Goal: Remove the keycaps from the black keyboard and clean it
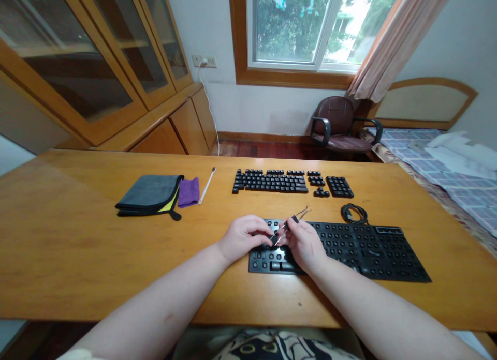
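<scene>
A black keyboard base (337,246) lies on the desk, most of its keycaps off and its switches bare. Over its left part, my right hand (306,243) is closed round a keycap puller (292,222) with a dark handle and wire loops at both ends. My left hand (245,237) pinches a small black keycap (274,240) at the puller's lower wire end. The fingers partly hide the contact between keycap and wire. One long key still sits along the base's lower left edge. Beyond the hands, loose black keycaps (275,183) are laid out in keyboard order.
A coiled black cable (353,213) rests behind the base. To the left on the wooden desk (97,261) are a folded grey cloth (151,192), a purple cloth (188,192) and a thin white brush (207,185). A chair (337,123) stands past the desk.
</scene>
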`<action>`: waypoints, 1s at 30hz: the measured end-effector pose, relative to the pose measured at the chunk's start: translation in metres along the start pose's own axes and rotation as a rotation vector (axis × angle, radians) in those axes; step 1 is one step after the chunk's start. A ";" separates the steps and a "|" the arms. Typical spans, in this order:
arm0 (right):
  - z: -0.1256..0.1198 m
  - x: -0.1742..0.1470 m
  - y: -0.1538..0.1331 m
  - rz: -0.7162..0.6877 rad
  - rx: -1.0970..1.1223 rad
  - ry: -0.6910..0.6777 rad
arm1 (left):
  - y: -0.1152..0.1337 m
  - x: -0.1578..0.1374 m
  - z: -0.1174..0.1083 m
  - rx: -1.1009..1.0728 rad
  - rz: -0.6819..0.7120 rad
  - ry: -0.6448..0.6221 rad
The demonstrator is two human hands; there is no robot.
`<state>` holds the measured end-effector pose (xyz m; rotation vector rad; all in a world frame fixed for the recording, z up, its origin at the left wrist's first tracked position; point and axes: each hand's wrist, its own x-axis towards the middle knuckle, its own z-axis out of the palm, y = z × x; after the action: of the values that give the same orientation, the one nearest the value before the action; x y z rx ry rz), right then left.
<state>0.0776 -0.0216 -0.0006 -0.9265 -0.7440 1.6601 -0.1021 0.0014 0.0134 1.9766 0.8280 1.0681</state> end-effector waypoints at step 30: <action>0.000 -0.005 -0.003 -0.107 -0.350 -0.040 | 0.010 0.000 0.008 -0.482 -0.454 -0.262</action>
<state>0.0797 -0.0261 0.0028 -1.0774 -1.1157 1.4838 -0.0932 -0.0061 0.0185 1.3951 0.7423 0.6468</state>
